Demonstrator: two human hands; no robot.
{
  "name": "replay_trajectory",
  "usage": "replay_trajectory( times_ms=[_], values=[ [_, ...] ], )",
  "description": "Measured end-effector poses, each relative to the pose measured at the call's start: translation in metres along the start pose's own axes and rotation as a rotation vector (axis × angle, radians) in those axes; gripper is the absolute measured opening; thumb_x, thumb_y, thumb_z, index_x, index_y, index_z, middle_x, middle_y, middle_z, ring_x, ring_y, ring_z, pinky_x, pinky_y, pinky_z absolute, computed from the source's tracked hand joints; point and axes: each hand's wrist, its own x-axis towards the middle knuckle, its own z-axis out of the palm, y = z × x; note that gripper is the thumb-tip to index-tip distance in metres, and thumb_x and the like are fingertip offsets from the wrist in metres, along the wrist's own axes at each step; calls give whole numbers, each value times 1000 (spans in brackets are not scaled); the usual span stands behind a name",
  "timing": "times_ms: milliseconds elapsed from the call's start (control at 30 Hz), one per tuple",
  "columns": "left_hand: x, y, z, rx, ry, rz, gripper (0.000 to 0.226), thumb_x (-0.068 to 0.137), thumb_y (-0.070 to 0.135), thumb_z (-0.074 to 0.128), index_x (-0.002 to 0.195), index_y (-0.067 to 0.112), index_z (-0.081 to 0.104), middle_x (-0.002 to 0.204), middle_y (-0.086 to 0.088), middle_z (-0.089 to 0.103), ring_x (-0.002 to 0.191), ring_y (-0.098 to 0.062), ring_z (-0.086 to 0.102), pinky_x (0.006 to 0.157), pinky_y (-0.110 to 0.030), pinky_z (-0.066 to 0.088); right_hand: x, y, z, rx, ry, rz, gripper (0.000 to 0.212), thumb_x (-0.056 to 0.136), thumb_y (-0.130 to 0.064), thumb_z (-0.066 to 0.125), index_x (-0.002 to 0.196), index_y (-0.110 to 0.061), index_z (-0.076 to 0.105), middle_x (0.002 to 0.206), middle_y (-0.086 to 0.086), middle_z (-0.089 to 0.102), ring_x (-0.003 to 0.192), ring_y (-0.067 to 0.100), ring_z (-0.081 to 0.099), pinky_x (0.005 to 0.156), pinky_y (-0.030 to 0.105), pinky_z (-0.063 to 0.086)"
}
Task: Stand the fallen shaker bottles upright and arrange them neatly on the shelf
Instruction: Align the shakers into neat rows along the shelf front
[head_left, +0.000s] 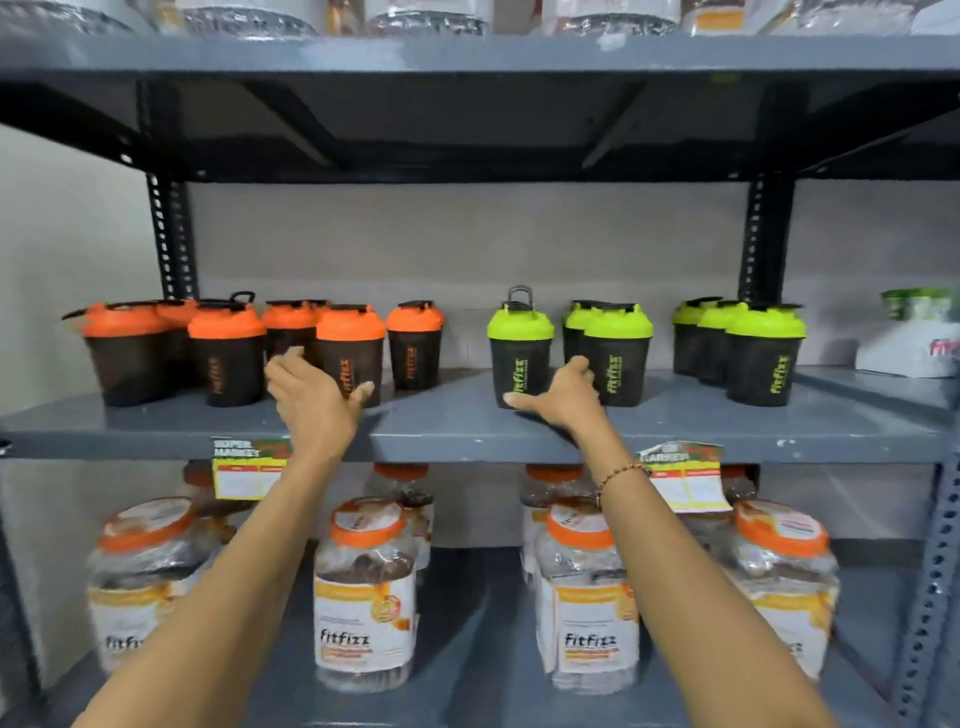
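Note:
Several black shaker bottles stand upright on the grey middle shelf (467, 431). Those with orange lids (227, 353) fill the left half, those with green lids (618, 356) the right half. My left hand (311, 395) is spread open in front of an orange-lidded shaker (350, 353), fingers apart, holding nothing. My right hand (563, 395) is also spread, between a green-lidded shaker with a raised carry loop (519, 353) and the pair to its right, thumb near that shaker's base. Neither hand grips a bottle. No shaker lies on its side.
Large clear jars with orange lids (363, 592) stand on the shelf below. Price tags (244, 467) hang from the shelf edge. A white and green box (914, 338) sits at the far right. Perforated uprights (171, 239) frame the bay; the upper shelf hangs overhead.

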Motion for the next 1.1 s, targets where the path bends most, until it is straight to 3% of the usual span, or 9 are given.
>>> replay_trajectory(
  times_ms=[167,300,467,700,1100],
  values=[
    [29,-7,1,-9,-329,-85,115,67,38,83,142,-11,10,143,-26,21,132,-41,26,110,-45,28,1,-27,15,37,-24,91,113,68,-43,82,140,11,13,150,26,24,138,39,31,108,43,32],
    [43,-9,8,-99,-443,-155,107,65,36,85,138,-5,17,142,-25,33,130,-39,36,108,-46,34,0,-30,30,7,57,97,99,71,-35,82,136,10,22,148,27,30,135,41,36,107,42,34],
    [48,-11,13,-87,-451,-185,82,77,29,77,133,-3,26,136,-25,43,124,-42,44,102,-48,39,0,-28,35,-25,94,105,79,79,-28,76,133,5,28,145,23,37,132,40,41,102,44,39],
    [35,8,15,-63,-559,-98,68,85,30,69,131,-3,31,134,-22,48,122,-39,47,96,-44,40,-3,-29,35,-42,122,109,73,82,-28,73,132,3,30,143,21,40,130,40,43,100,46,40],
    [14,21,29,-15,-548,-18,57,90,32,62,129,-1,36,128,-22,53,116,-39,52,92,-43,44,-4,-28,35,-69,101,95,67,83,-30,71,129,1,33,141,20,43,128,40,45,100,47,41]
  ],
)
